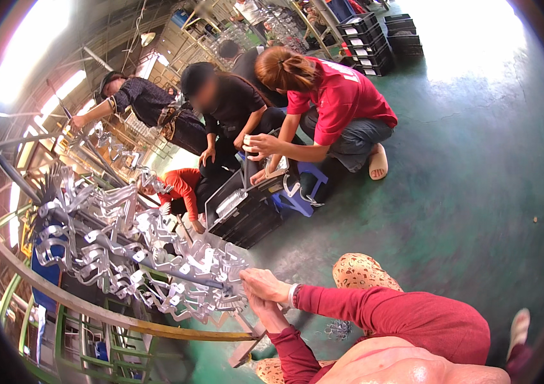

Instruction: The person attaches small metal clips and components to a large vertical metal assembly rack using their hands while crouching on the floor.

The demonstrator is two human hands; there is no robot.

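Note:
My right hand (pixel 264 284) and my left hand (pixel 265 312) are close together at the near end of a rack bar (pixel 188 276). The fingers of my right hand are curled; those of my left are bent in below it and partly hidden. Whatever lies between them is too small or covered to make out. Right beside my fingertips hang bent silver metal brackets (pixel 204 262), crowded in several rows along the bar. More brackets (pixel 96 256) hang farther left. Both my sleeves are dark red, and a pale band circles my right wrist.
A curved rail (pixel 92 301) runs below the brackets to a post by my left hand. Beyond, several people crouch around a black crate (pixel 246 217) with metal parts and a blue stool (pixel 294 201). Black crates (pixel 368 45) are stacked farther back. Small wire pieces (pixel 338 329) lie near my knees.

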